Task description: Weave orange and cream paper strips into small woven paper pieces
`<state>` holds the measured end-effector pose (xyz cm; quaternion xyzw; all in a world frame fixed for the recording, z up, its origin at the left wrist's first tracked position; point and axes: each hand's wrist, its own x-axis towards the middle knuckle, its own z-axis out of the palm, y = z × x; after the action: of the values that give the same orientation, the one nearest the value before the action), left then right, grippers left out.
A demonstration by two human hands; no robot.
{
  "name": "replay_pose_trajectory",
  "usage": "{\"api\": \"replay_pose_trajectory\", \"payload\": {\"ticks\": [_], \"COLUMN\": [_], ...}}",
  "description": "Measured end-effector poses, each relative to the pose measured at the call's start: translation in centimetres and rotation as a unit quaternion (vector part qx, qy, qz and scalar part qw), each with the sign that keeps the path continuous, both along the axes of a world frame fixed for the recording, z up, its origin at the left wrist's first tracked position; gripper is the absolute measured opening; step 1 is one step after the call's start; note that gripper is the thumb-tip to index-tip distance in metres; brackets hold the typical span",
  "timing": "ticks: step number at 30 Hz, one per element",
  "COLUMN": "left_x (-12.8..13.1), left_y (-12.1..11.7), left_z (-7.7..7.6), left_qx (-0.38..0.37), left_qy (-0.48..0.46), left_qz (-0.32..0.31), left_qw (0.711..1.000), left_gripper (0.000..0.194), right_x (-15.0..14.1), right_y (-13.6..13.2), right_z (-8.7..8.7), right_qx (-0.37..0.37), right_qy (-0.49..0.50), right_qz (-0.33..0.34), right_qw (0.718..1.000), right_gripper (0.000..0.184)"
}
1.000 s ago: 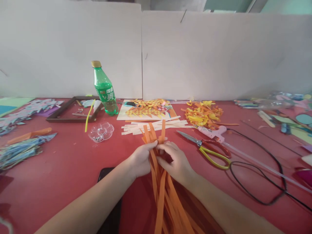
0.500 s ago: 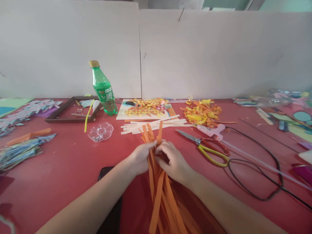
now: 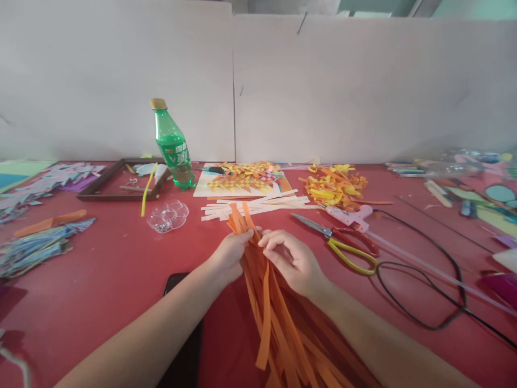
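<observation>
Long orange paper strips [image 3: 283,323] run as a loose bundle from between my hands down toward the bottom edge. My left hand [image 3: 230,256] is closed around the bundle near its upper end, thumb on top, with the short strip ends sticking up past it. At the bundle's right side, my right hand [image 3: 294,264] has its fingers curled, with thumb and forefinger tips pinched at a strip. One strip bends out below those fingertips and hangs apart from the others. The exact grip there is partly hidden.
Ahead lie cream strips [image 3: 258,207] and an orange-yellow paper pile [image 3: 335,187]. Scissors [image 3: 351,258] and a pink glue gun [image 3: 351,215] with a looping cord are right. A green bottle [image 3: 174,151], clear dish [image 3: 167,216] and frame [image 3: 117,198] stand left; a black phone-like object [image 3: 186,345] lies under my left forearm.
The strip end that stood up between my hands has dropped out of sight. My right fingers have shifted slightly away from my left thumb. My left hand keeps its hold on the bundle.
</observation>
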<state>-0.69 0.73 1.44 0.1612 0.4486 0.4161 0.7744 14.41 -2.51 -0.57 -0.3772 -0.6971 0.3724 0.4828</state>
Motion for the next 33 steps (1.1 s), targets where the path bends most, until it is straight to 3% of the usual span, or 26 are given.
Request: {"api": "replay_pose_trajectory", "payload": {"ticks": [5,11,15,20,27,33], "left_x": [0.2,0.4,0.3,0.0,-0.2,0.0], "left_y": [0.0,-0.3,-0.8,-1.1,-1.3,-1.2], "left_z": [0.2,0.4,-0.4,-1.2,-0.9,-1.9], "left_qx": [-0.001,0.025,0.127,0.252,0.280,0.260], "left_qy": [0.001,0.012,0.113,0.279,0.305,0.154], "left_qz": [0.003,-0.026,-0.084,-0.134,-0.164,-0.180], "left_qw": [1.000,0.999,0.982,0.917,0.895,0.936], "left_gripper": [0.023,0.025,0.018,0.012,0.018,0.024], "right_x": [0.3,1.2,1.3,1.2,1.3,1.3], "right_y": [0.4,1.9,1.9,1.4,1.7,1.8], "right_z": [0.4,0.6,0.4,0.1,-0.5,-0.5], "right_qx": [-0.111,-0.209,-0.210,-0.155,-0.136,-0.195], "right_qy": [0.138,0.266,0.200,0.091,0.062,0.076], "right_qz": [-0.049,-0.073,-0.094,-0.129,-0.147,-0.139], "right_qw": [0.983,0.938,0.952,0.975,0.978,0.968], "right_gripper": [0.015,0.031,0.033,0.027,0.030,0.029]}}
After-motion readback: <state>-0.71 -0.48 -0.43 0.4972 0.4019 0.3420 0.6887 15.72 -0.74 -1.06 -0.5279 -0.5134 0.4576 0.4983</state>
